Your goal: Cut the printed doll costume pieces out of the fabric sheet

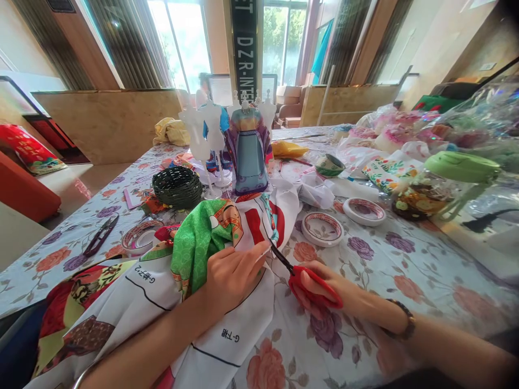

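A large white printed fabric (247,319) with green, red and patterned areas lies bunched across the table's near side and hangs toward my body. My left hand (237,273) is closed on the fabric, pinching its edge near the middle. In my right hand (320,286) is a pair of scissors (304,281) with red handles and dark blades. The blades point up and left, their tips at the fabric edge just beside my left fingertips. Whether the blades are apart there is hard to make out. Black outlines and printed characters mark the white parts of the cloth.
Beyond the fabric stand a doll-size dress form in a blue-purple robe (249,156) and white dress forms (198,135). A dark woven basket (177,186), thread snips (101,236), tape rolls (322,229) and a green-lidded jar (441,183) surround the work. Plastic-wrapped flowers (401,127) fill the far right.
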A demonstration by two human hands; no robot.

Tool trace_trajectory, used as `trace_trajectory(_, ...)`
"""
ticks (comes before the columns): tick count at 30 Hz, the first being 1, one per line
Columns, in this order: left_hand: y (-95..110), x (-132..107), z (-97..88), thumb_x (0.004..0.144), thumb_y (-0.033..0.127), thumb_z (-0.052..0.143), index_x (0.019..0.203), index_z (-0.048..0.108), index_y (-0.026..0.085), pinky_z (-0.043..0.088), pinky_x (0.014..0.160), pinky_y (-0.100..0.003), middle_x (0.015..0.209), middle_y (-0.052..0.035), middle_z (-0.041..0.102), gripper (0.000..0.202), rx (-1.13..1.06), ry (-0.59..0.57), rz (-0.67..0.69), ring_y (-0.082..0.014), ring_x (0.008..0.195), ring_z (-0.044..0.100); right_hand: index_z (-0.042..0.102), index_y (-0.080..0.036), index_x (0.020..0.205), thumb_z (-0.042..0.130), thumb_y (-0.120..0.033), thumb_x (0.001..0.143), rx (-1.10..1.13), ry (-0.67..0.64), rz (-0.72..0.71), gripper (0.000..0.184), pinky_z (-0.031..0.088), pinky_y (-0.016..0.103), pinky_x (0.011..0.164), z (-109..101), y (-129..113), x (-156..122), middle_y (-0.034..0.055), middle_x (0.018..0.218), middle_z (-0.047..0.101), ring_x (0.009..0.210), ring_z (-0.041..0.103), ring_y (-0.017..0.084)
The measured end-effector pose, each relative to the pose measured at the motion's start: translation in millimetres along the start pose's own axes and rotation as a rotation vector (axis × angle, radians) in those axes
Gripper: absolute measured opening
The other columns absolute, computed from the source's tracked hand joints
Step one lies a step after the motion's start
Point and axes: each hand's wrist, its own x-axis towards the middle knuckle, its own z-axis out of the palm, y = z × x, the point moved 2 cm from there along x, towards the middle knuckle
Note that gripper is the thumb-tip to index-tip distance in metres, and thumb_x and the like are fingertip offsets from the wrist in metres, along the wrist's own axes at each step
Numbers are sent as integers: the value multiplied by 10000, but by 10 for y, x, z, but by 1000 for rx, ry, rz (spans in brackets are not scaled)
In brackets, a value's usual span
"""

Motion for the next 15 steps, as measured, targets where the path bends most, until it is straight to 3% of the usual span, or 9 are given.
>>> trace_trajectory(7, -2, -13, 7, 845, 69, 550, 1113, 582, 134, 382, 468, -232, 633, 43, 683, 278, -9, -3, -1, -72, 480, 586, 474, -188, 623, 350, -759, 838, -27, -41, -31, 622, 376, 265, 525, 36, -176, -27, 14, 596, 521, 541, 512, 117)
trace_trajectory(15, 6, -6, -2, 844, 101, 554, 1113, 570, 143, 385, 459, -230, 609, 63, 665, 273, 1, 9, 22, -66, 452, 565, 488, -208, 703, 221, -647, 941, -82, -50, -28, 567, 402, 301, 644, 66, -200, 0, 18, 664, 550, 615, 495, 132)
